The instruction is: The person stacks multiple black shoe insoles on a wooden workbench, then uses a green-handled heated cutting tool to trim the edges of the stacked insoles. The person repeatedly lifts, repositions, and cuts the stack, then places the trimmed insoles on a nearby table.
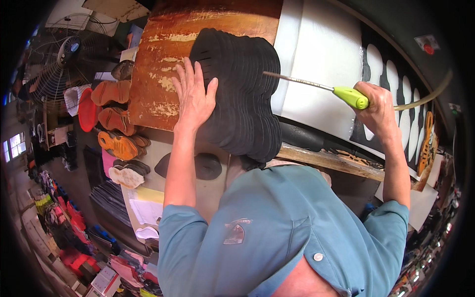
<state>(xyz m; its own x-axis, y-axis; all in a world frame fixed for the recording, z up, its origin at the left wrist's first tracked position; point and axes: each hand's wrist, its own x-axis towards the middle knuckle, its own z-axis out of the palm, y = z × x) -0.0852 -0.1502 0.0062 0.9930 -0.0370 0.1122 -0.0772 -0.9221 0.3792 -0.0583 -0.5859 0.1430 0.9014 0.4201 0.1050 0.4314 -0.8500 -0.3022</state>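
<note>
A thick fanned stack of black insoles or sole pieces [240, 94] lies in front of me on the worn brown board. My left hand [194, 96] rests at the stack's left side, fingers stretched out and thumb apart, holding nothing. To the right, my right hand [377, 106] is closed around the lime-green handle of an air blow gun [349, 97]. Its long thin metal nozzle points left, and the tip reaches the stack's right side; whether it touches cannot be made out. A yellowish hose [426, 99] runs from the gun to the right.
White sheet material [321, 59] lies right of the brown board [158, 59]. Beyond it is a black sheet with sole-shaped cut-outs [391, 79]. Orange and brown sole pieces [118, 143] line the left edge. A caged fan [64, 52] stands far left. A wooden rail [331, 161] runs below the sheets.
</note>
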